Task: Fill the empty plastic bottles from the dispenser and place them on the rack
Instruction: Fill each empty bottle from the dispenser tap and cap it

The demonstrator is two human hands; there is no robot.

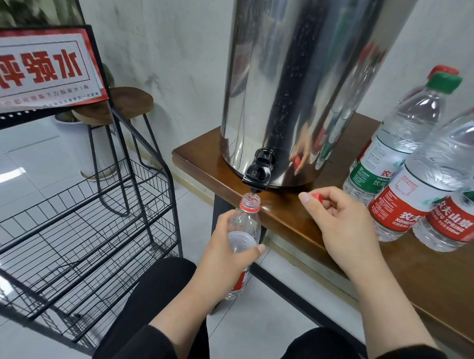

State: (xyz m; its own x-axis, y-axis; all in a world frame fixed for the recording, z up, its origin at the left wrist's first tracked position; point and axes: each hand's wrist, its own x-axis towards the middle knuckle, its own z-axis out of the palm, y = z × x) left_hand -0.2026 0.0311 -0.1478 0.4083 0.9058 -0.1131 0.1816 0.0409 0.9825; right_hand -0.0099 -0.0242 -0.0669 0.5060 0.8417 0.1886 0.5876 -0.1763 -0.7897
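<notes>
A: Under the black plastic tap [258, 172] of the tall stainless-steel dispenser [298, 81], what sits there?

B: A clear plastic bottle with a red neck ring [245, 226], mouth open, directly below the spout. The left hand [228, 246] wraps its fingers round the shoulder and holds it upright, off the table edge, probably so the neck lines up with the spout.

A: Is water running?

B: I cannot tell; no stream is plain. Some water seems to show inside the bottle, though I cannot read the level.

A: And the other hand?

B: The right hand [338, 220] rests on the brown wooden table [296, 223] at about three o'clock from the bottle. Its fingers are curled, pinching a small red screw cap [318, 197], presumably kept ready for closing.

A: The rest of the bottles?

B: Capped clear bottles stand in a cluster at the table's three o'clock end: one green-capped, green-labelled bottle [397, 133] and red-capped, red-labelled bottles [450, 174] in front, touching one another.

A: Where do they go?

B: The black wire rack [71, 225] at nine o'clock, under a red and white sign [41, 70]. Its visible tiers hold no bottles, so I judge the task early.
</notes>
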